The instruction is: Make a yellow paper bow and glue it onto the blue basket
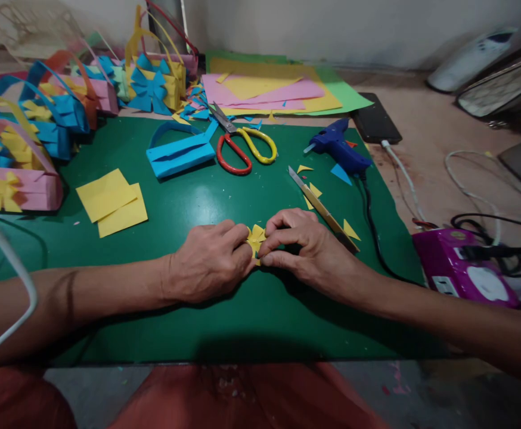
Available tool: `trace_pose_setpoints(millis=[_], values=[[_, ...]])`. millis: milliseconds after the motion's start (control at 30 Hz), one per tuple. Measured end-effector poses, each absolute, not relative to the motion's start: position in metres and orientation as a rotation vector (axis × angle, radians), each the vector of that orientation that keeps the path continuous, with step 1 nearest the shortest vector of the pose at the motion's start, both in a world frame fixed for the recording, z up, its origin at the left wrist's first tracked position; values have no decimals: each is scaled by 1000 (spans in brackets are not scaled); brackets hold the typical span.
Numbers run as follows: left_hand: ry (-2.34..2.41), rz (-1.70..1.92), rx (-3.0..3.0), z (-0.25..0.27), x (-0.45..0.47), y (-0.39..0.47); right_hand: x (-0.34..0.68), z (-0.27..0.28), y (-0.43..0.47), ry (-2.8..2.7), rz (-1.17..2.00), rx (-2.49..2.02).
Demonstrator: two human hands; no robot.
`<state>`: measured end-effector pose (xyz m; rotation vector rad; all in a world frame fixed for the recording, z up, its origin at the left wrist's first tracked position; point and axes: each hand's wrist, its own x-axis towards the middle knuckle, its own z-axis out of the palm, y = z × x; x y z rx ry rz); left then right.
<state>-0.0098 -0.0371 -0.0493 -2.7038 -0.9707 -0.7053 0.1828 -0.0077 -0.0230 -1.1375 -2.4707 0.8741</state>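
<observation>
A small yellow paper flower [256, 237] lies between my two hands, low over the green mat [153, 328]. My left hand [216, 256] is closed on the flower's left side, its fingers curled under and partly hidden. From the right, my right hand [300, 244] pinches the petals at the flower's lower right edge. Just beyond my right hand rests a utility knife [323, 208] with its blade pointing away to the left. Two yellow paper squares [112, 202] overlap on the mat to the left.
Scissors [238, 143], a blue paper basket [180, 154] and a blue glue gun [341, 146] lie farther back. Finished paper baskets [148, 83] crowd the back left. Coloured sheets [269, 89] and a phone [377, 118] are behind. A purple power box [461, 268] with cords sits right.
</observation>
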Motion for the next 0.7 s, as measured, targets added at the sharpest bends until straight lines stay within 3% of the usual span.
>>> trace_pose_setpoints(millis=[700], values=[[-977, -721, -2701, -49, -9, -38, 172, -12, -11, -2588, 616, -1405]])
